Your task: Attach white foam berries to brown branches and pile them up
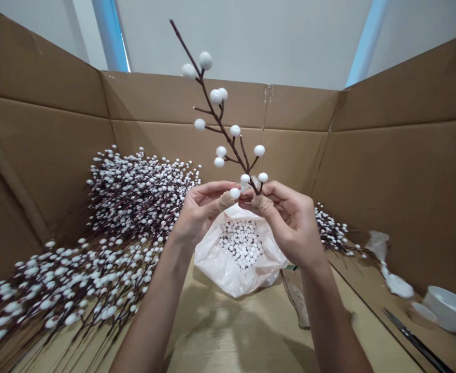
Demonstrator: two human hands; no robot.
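A brown branch with several white berries on short twigs rises up and to the left from my right hand, whose wrapped thumb and fingers pinch its lower end. Close beside it, my left hand pinches a single white berry between its wrapped thumb and fingers. Both hands nearly touch in front of my chest. Below them sits an open white plastic bag full of loose white berries. Two twigs on the branch have bare tips.
Large bundles of berry branches lie at the left, with more stems nearer. A smaller bundle is at the right, by a crumpled plastic bag, a white bowl and scissors. Cardboard walls surround the work surface.
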